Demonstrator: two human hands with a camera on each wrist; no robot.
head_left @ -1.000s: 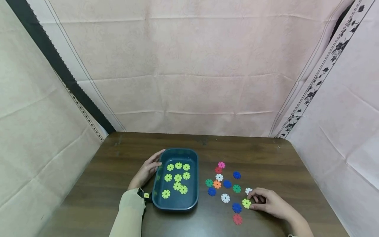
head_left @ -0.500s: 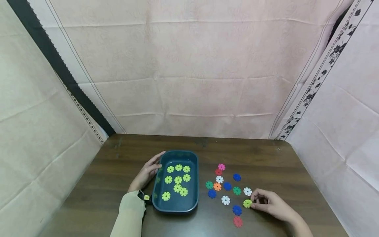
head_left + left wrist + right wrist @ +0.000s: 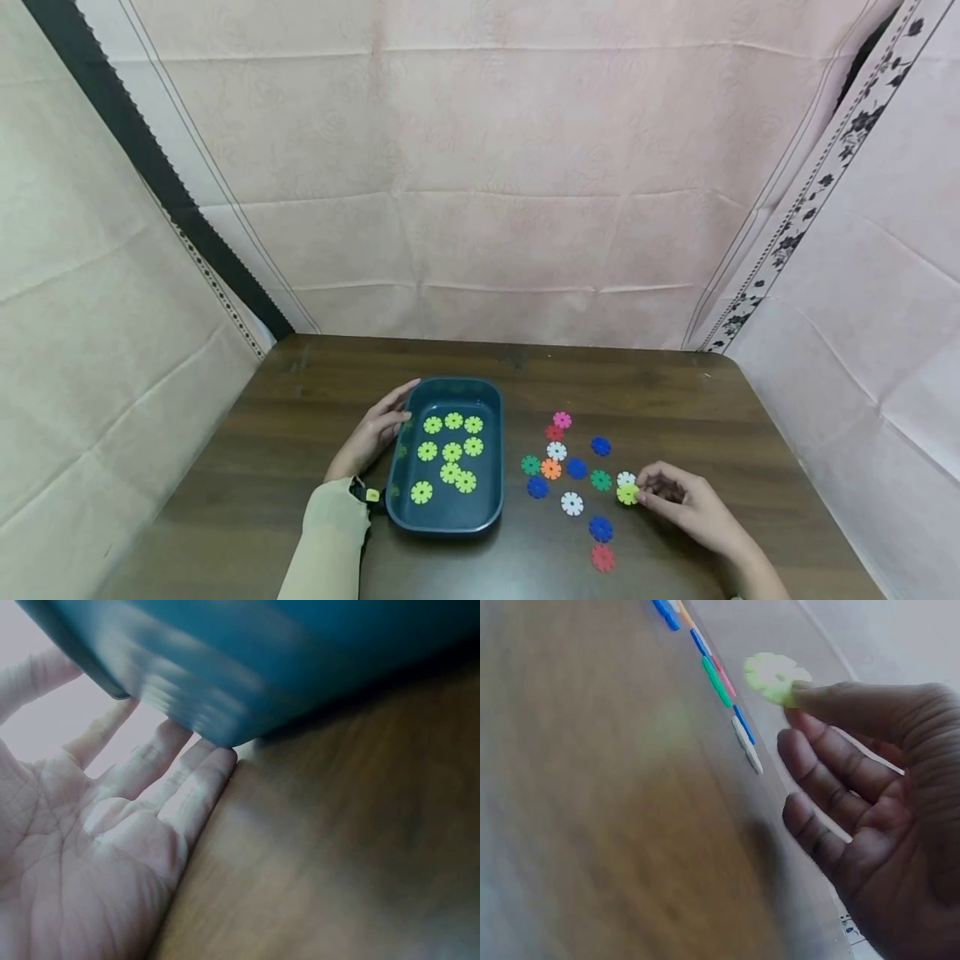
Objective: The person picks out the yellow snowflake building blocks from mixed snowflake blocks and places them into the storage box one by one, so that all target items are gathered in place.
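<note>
My right hand point(image 3: 686, 504) pinches a yellow-green flower-shaped plastic disc point(image 3: 627, 494) between thumb and fingertips. In the right wrist view the disc point(image 3: 769, 675) is lifted off the table, the other fingers loosely bent below it. From the head view it overlaps the lower edge of a white disc point(image 3: 626, 478). My left hand point(image 3: 372, 433) rests against the left side of a dark blue tray point(image 3: 480, 521), thumb at the rim. Its fingers point(image 3: 199, 787) lie fairly straight against the outer wall in the left wrist view. Several yellow-green discs point(image 3: 452, 452) lie inside the tray.
Loose discs in blue, green, white, orange, red and pink lie on the brown wooden table point(image 3: 637, 383) between tray and right hand. Among them are a red disc point(image 3: 602, 557) nearest the front and a pink one point(image 3: 562, 420) farthest back. Pale cloth point(image 3: 487, 167) hangs around the table.
My right hand has raised the yellow-green disc from the table, moving it slightly away from me toward the white disc. The left hand and tray have stayed in place.
</note>
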